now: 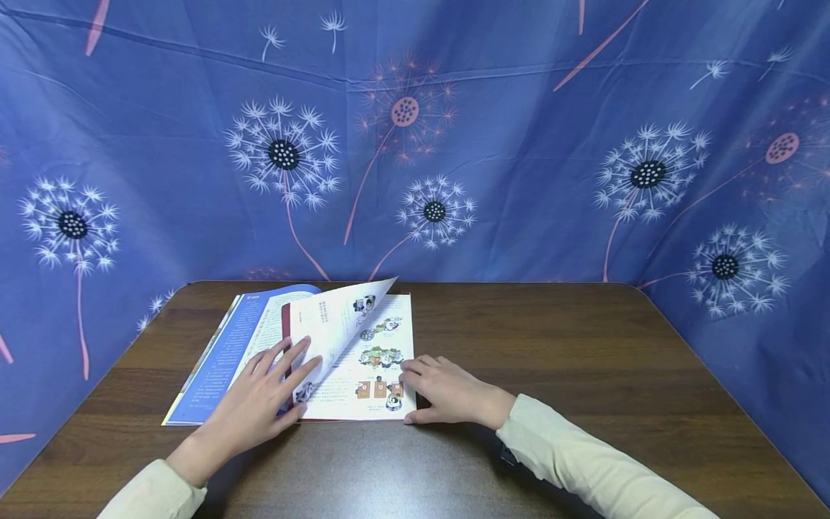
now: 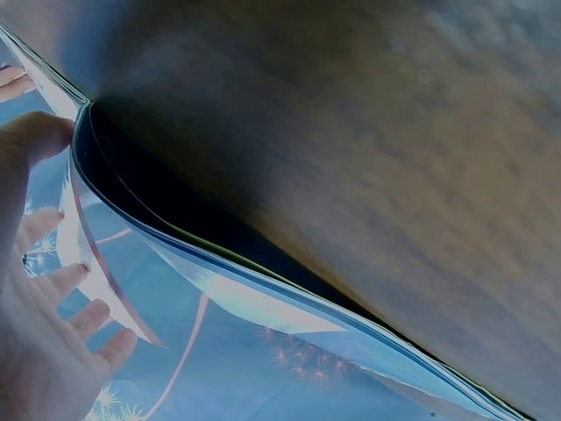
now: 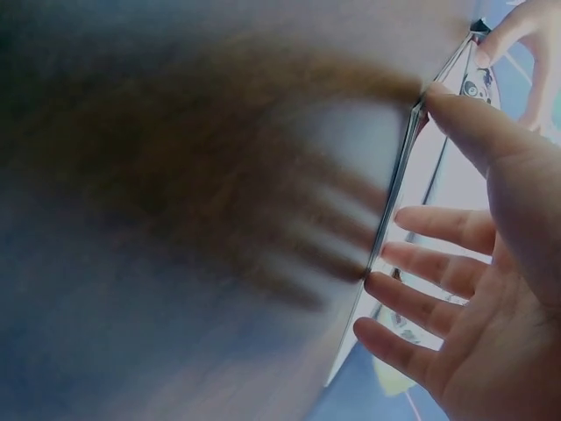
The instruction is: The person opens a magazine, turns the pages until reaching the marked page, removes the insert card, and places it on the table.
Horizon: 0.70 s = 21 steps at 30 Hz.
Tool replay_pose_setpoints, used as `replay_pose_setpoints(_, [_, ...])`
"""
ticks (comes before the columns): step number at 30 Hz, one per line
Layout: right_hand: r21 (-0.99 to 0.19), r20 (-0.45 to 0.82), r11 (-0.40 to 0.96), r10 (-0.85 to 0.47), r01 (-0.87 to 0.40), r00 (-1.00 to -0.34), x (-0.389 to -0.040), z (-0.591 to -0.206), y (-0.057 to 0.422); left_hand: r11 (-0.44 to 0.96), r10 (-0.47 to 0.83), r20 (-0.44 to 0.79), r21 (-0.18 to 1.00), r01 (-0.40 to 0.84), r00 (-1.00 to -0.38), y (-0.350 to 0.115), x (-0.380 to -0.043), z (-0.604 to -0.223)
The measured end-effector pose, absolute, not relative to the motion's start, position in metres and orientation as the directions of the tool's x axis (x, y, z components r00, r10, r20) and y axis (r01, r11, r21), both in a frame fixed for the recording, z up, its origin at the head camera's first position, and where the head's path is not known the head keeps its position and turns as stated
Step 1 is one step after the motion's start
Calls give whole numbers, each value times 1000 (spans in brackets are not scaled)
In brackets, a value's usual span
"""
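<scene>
An open book (image 1: 337,407) with printed text and small panda pictures lies on the wooden table. One of its pages (image 1: 337,317) stands lifted and curls toward the left side. My left hand (image 1: 256,400) touches that page near the spine, fingers spread and extended, its thumb by the book's lower edge. At the book's right edge rests my right hand (image 1: 450,389), fingertips on the page margin and thumb near the lower corner. In the right wrist view the right fingers (image 3: 429,303) look extended along the edge. The left wrist view shows the bent spine side of the book (image 2: 219,254).
Blue printed pages (image 1: 223,367) fan out at the book's left side. Brown table (image 1: 551,346) surface extends to the right and in front of the book. A blue cloth (image 1: 506,144) with dandelion prints hangs behind the table and along its sides.
</scene>
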State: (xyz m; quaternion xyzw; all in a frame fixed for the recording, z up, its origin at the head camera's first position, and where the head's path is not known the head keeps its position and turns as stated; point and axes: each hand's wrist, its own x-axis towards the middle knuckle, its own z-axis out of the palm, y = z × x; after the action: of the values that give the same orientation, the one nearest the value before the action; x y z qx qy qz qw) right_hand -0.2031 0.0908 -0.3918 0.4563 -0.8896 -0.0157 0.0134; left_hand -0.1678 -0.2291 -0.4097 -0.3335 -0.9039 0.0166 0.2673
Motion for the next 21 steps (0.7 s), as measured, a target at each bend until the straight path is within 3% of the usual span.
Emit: replay_pose_setpoints(21, [1,29,566,-824,-824,-566,-205,-390,90,787,599,456,-183,589,-659,-231,-168,-412])
